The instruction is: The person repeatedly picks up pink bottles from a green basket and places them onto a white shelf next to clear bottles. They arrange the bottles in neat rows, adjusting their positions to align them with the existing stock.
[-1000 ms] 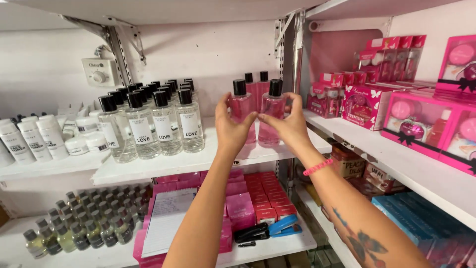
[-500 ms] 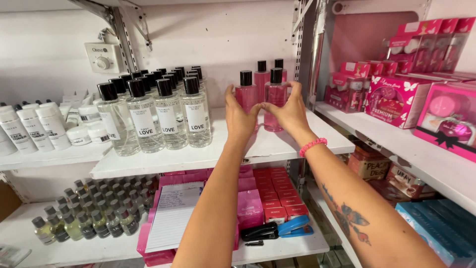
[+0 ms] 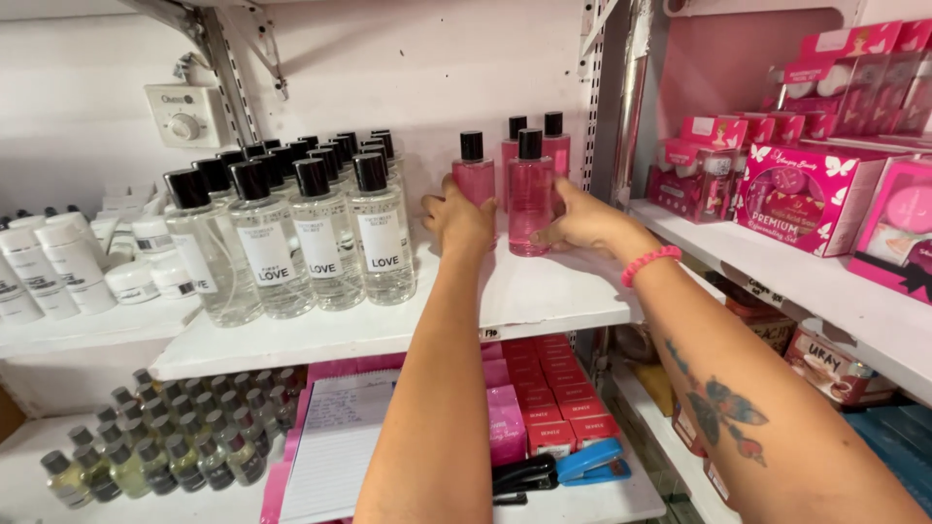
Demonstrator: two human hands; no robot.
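Several pink bottles with black caps stand at the back of a white shelf [image 3: 544,296]. My left hand [image 3: 458,221] is wrapped around the base of the left front pink bottle [image 3: 474,175]. My right hand [image 3: 587,222] grips the right front pink bottle [image 3: 529,199] from its right side. Both bottles stand upright on the shelf, close together, with two more pink bottles [image 3: 555,146] behind them.
Rows of clear black-capped bottles [image 3: 311,233] fill the shelf's left half. White tubes and jars [image 3: 58,267] sit further left. Pink gift boxes [image 3: 806,194] line the right shelves. Below lie a notepad [image 3: 335,442], small red boxes [image 3: 553,388], staplers [image 3: 558,468] and small bottles [image 3: 155,446].
Both hands have pushed the two pink bottles back toward the wall and slid apart, each now around its own bottle's side. The camera has moved closer and slightly left.
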